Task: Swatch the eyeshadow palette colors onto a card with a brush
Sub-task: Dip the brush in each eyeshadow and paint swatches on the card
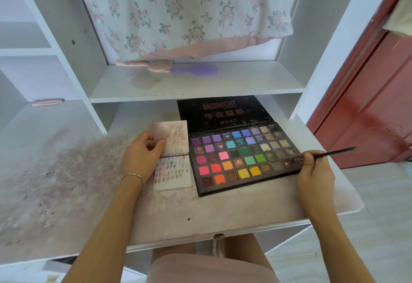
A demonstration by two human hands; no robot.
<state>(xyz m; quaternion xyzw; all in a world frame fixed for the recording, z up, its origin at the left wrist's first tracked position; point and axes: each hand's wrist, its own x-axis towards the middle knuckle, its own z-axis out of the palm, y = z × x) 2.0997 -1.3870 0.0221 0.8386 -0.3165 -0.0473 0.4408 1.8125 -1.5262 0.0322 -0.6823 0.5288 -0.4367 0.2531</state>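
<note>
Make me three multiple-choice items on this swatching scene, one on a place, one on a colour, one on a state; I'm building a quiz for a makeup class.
1. Where does the card lie?
A. Left of the palette, on the desk
B. On the upper shelf
C. On the palette's lid

2. What colour is the round-headed thing on the shelf?
A. Green
B. Purple
C. Black

3. What is the right hand doing?
A. Resting flat on the desk
B. Closing the lid
C. Holding the brush with its tip at a dark pan near the palette's right end

Answers: 1 A, the card sits beside the palette's left edge, its raised flap held by the left hand. 2 B, it is plainly lilac. 3 C, the fingers pinch the brush handle.
</note>
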